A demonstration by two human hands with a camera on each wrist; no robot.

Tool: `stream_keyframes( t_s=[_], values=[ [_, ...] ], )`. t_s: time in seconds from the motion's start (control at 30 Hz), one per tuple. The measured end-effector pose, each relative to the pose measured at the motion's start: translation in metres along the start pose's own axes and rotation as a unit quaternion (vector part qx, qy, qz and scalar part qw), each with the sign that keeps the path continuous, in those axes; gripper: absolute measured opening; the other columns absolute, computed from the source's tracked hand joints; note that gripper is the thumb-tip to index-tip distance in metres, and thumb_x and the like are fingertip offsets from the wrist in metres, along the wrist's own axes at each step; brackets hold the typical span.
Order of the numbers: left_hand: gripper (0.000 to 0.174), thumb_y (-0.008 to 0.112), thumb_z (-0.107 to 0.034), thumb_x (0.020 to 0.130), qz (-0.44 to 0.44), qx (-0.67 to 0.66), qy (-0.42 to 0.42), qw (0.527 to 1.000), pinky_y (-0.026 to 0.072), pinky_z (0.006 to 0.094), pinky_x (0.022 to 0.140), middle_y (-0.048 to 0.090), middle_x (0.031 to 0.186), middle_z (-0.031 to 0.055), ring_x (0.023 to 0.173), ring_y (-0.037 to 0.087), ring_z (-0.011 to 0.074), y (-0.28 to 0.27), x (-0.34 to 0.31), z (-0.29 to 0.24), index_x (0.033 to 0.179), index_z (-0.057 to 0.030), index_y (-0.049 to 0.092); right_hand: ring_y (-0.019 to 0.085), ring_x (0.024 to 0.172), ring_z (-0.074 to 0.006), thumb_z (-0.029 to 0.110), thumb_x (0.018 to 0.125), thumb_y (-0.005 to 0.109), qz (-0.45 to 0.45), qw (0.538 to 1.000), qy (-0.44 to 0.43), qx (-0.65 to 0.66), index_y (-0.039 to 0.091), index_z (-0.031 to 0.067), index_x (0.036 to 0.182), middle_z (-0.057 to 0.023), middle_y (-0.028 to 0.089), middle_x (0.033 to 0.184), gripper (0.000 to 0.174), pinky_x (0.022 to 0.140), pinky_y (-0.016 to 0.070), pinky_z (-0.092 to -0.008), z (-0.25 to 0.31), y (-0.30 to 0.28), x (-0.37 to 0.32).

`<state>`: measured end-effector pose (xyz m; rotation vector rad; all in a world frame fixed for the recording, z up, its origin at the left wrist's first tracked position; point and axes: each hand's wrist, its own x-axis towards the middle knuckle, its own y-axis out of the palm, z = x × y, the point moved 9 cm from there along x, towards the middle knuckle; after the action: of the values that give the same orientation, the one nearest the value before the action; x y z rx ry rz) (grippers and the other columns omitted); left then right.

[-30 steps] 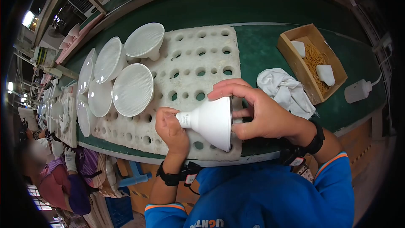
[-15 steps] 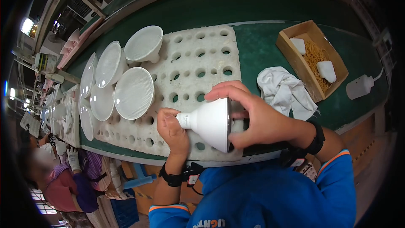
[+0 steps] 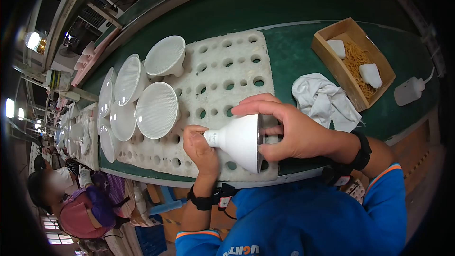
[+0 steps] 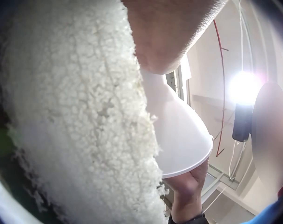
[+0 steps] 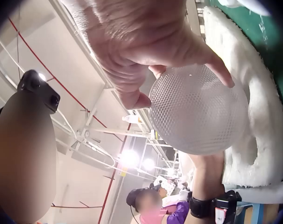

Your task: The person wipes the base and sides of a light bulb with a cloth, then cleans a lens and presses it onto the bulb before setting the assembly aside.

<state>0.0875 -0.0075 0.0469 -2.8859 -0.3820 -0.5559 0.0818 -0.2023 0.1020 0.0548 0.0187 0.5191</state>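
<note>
Between my two hands a white reflector light bulb (image 3: 239,142) lies on its side above the foam board (image 3: 222,73). My left hand (image 3: 201,150) grips its narrow neck, at the left. On the right, my right hand (image 3: 301,130) spans the wide end, thumb and fingers at the rim. The right wrist view shows the bulb's dimpled clear lens (image 5: 197,116), with the fingers of the right hand (image 5: 146,42) around its edge. In the left wrist view, foam fills the left side and the bulb's smooth white cone (image 4: 181,133) shows beyond it.
Several similar bulbs (image 3: 157,110) stand lens-up in the foam's left part. A white cloth (image 3: 324,99) lies to the right, near a wooden box (image 3: 327,68) of rubber bands and white blocks. A squeeze bottle (image 3: 409,91) is farther right. Another person (image 3: 83,208) is at the lower left.
The head view has shifted slightly, moving the scene a little to the right. The bulb stays sideways between both hands, while the right fingers and thumb shift slightly at its rim.
</note>
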Motion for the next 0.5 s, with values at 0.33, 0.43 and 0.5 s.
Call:
stream_keyframes(
  t_s=[0.33, 0.43, 0.5],
  values=[
    [0.048, 0.036, -0.043, 0.098, -0.003, 0.017, -0.012, 1.000, 0.0371, 0.0254, 0.062, 0.047, 0.070, 0.0028, 0.066, 0.044, 0.0099, 0.000, 0.003, 0.000, 0.080, -0.0004, 0.050, 0.046, 0.117, -0.0266, 0.013, 0.072, 0.059, 0.001, 0.999, 0.019, 0.040, 0.061, 0.0071, 0.118, -0.0138, 0.048, 0.122, 0.046, 0.102, 0.0355, -0.0334, -0.012, -0.007, 0.011],
    [0.046, 0.036, -0.041, 0.098, 0.011, 0.026, -0.020, 0.999, 0.0367, 0.0254, 0.062, 0.047, 0.070, 0.0027, 0.066, 0.044, 0.0099, 0.003, 0.005, -0.002, 0.080, -0.0005, 0.050, 0.039, 0.121, -0.0327, 0.016, 0.064, 0.066, -0.026, 0.987, -0.085, -0.136, 0.051, 0.0113, 0.127, -0.0150, 0.041, 0.127, 0.065, 0.104, 0.0312, -0.0383, 0.006, 0.005, -0.003],
    [0.045, 0.036, -0.040, 0.098, 0.008, 0.028, -0.025, 0.999, 0.0366, 0.0255, 0.061, 0.047, 0.069, 0.0026, 0.065, 0.044, 0.0098, 0.002, 0.005, -0.001, 0.080, -0.0007, 0.050, 0.034, 0.123, -0.0361, 0.017, 0.058, 0.070, -0.005, 0.986, -0.076, -0.150, 0.045, 0.0142, 0.132, -0.0155, 0.037, 0.129, 0.078, 0.106, 0.0283, -0.0410, 0.002, 0.008, -0.001]
  ],
)
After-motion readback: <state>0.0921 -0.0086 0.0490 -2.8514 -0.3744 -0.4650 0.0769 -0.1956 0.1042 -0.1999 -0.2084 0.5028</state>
